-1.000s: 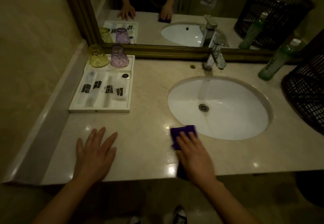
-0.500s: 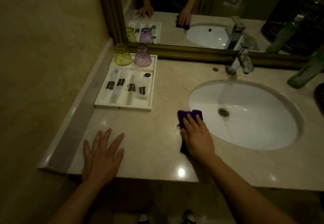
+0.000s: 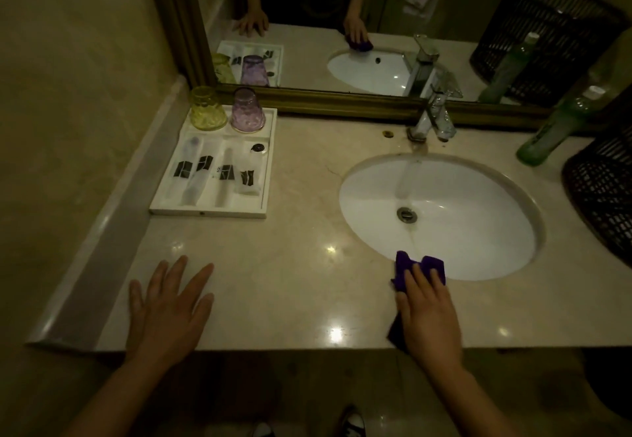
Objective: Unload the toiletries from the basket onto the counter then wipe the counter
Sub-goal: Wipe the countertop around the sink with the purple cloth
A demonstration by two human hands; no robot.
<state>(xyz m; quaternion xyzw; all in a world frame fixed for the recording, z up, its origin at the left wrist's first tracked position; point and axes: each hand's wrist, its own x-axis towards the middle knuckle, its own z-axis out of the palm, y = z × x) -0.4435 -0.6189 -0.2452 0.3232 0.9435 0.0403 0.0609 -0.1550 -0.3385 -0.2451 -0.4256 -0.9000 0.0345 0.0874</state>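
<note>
Head cam: my right hand (image 3: 429, 313) is pressed flat, fingers out, on the purple cloth (image 3: 403, 267) at the sink (image 3: 441, 216) rim's 6 o'clock – left hand (image 3: 167, 310) splayed empty on the counter (image 3: 301, 276). Basket (image 3: 605, 194) sits at 3 o'clock, green bottle (image 3: 550, 132) just beside it.

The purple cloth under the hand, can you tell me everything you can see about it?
The purple cloth is a small, dark purple rag that looks soft and crumpled. It lies on the beige counter at the near rim of the white sink. The right hand lies flat on top and covers most of it. Only two bunched corners peek out past the fingertips, and a dark strip shows beside the wrist at the counter's front edge. It also appears in the mirror.
</note>
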